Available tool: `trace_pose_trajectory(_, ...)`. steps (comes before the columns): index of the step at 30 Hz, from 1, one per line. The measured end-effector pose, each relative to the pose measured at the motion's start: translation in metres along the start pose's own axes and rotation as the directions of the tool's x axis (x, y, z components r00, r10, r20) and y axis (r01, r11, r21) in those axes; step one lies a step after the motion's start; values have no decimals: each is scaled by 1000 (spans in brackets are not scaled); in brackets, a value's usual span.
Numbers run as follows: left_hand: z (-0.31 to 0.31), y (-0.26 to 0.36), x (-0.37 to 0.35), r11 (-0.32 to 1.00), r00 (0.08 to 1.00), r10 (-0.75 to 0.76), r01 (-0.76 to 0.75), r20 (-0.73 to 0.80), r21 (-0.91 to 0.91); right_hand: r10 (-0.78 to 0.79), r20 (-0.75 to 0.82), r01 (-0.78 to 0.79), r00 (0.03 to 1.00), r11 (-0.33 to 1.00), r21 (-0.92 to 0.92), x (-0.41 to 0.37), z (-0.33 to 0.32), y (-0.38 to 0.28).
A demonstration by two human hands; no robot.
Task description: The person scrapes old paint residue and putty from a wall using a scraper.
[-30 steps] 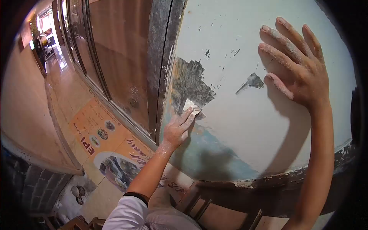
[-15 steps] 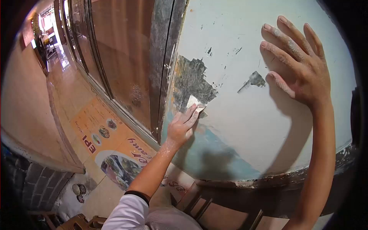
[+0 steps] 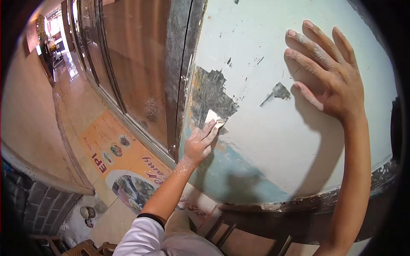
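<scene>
My left hand [image 3: 199, 143] is closed on a folded pale sheet [image 3: 212, 115] that looks like sandpaper, pressed to a painted panel [image 3: 273, 149]. Beneath the sheet's upper edge lies a bare dark patch [image 3: 209, 87] with ragged paint around it. My right hand [image 3: 337, 79] is spread on the white upper right of the panel, holding nothing, its fingers apart. Whitish dust coats the fingers of both hands and speckles the left wrist. A smaller dark chip [image 3: 281, 91] shows in the paint between the hands. Pale blue paint [image 3: 239, 170] crosses the lower part.
A dark wooden frame [image 3: 179, 55] borders the panel on the left, beside a brown glazed door [image 3: 132, 55]. An orange printed banner [image 3: 104, 136] covers part of the tiled floor. Grey blocks [image 3: 40, 202] and a small round can [image 3: 87, 212] are at lower left.
The view has shifted slightly, so the panel and my right hand appear a little left. My left hand stays at the dark patch's lower edge with the sheet.
</scene>
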State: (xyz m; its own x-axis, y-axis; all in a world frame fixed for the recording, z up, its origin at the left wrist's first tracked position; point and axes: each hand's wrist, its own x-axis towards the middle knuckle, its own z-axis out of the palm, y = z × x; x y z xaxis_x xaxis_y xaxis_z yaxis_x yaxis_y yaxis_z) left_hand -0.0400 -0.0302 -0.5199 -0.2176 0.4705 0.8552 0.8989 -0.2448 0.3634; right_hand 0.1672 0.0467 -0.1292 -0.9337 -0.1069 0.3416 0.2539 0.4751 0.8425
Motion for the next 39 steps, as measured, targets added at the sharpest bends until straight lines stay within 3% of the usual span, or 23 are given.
trace_pose_trajectory(6, -6, 5, 14, 999, 999, 47, -47, -2, 4, 5, -40, -5, 999, 1000, -4, -3, 5, 0)
trace_pose_trajectory(8, -5, 3, 9, 1000, 999, 0, 0, 47, 12, 5, -59, -5, 998, 1000, 1, -3, 5, 1)
trace_pose_trajectory(10, -5, 3, 11, 999, 999, 33, -33, -20, -14, 20, 10, -20, 1000, 1000, -8, -2, 2, -1)
trace_pose_trajectory(18, -3, 8, 15, 999, 1000, 10, -10, 8, -42, 26, -16, -25, 1000, 1000, 11, -2, 1, 0)
trace_pose_trajectory(20, 0, 9, 20, 995, 994, 75, -80, -83, -64, 9, -31, -8, 999, 999, 35, -1, 1, 1)
trace_pose_trajectory(24, -14, 18, 27, 999, 996, 14, -11, 84, -36, 14, -20, -14, 1000, 1000, 14, -3, 4, 0)
trace_pose_trajectory(34, -12, 18, 36, 996, 997, 74, -73, 5, -58, 28, -13, -28, 1000, 1000, 2, -2, 3, -1)
trace_pose_trajectory(35, -11, 18, 30, 999, 999, 21, -19, 39, -50, 16, -31, -15, 999, 1000, 17, -1, 3, -1)
trace_pose_trajectory(39, -14, 26, 46, 999, 998, 35, -33, 44, -32, 19, -18, -18, 1000, 1000, 19, -2, 2, -2)
